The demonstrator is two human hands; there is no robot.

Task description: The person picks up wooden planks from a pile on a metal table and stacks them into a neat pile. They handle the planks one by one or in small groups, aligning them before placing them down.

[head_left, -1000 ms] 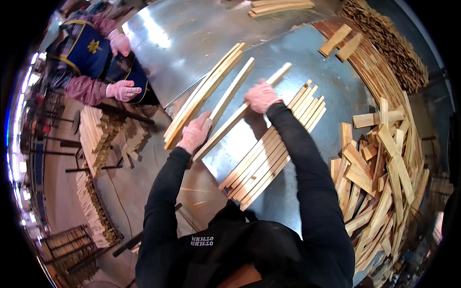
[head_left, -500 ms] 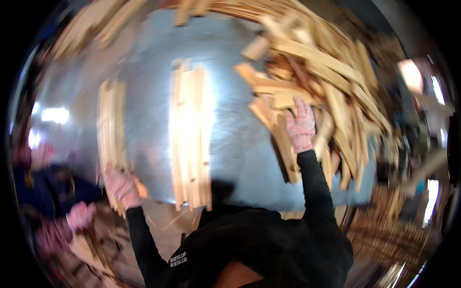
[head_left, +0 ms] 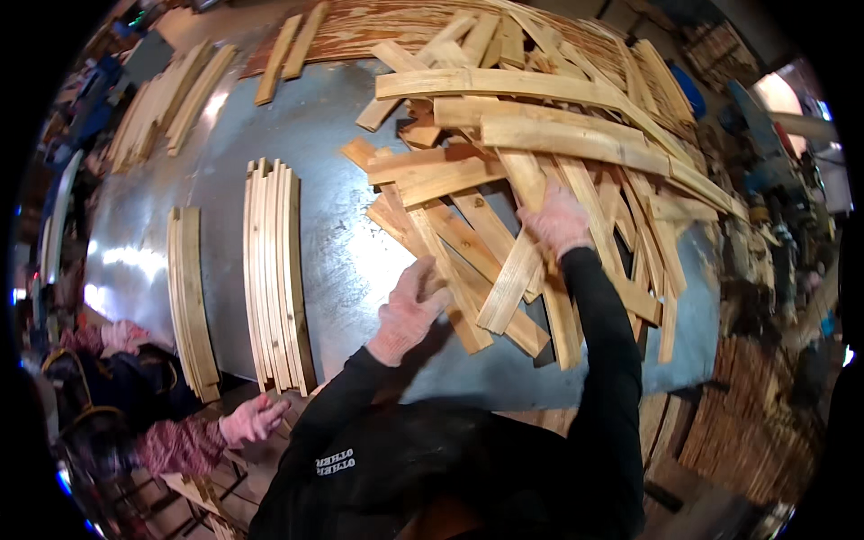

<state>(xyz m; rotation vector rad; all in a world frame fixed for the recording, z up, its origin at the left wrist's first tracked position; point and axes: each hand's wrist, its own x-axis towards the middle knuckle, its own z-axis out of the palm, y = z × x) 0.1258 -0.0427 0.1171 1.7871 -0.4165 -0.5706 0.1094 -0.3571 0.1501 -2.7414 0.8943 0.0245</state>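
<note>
The right hand point(head_left: 556, 220) is the nearer one to the short, flat, pale wooden board point(head_left: 511, 283) that lies on the near side of the loose pile of pale wooden boards point(head_left: 576, 139). The board runs from under or just beside its thumb side down and to the left, so it lies toward the person from that hand. Seen from the back, the right hand is bent over the wood — whether its fingers are closed round this board can't be made out.

The board's long axis is a slant: the far end goes up and right to the right hand, while the free end points down and left, toward the near edge of the grey metal counter point(head_left: 337, 180). That free end sits to the right of the left hand point(head_left: 409, 310), apart from it.

The left hand holds nothing that shows; its fingers and thumb are spread wide beside a long, narrow, pale wooden board point(head_left: 447, 283) at the pile's left edge — contact is unclear. That board slants the other way, its near end pointing down and right.
</note>
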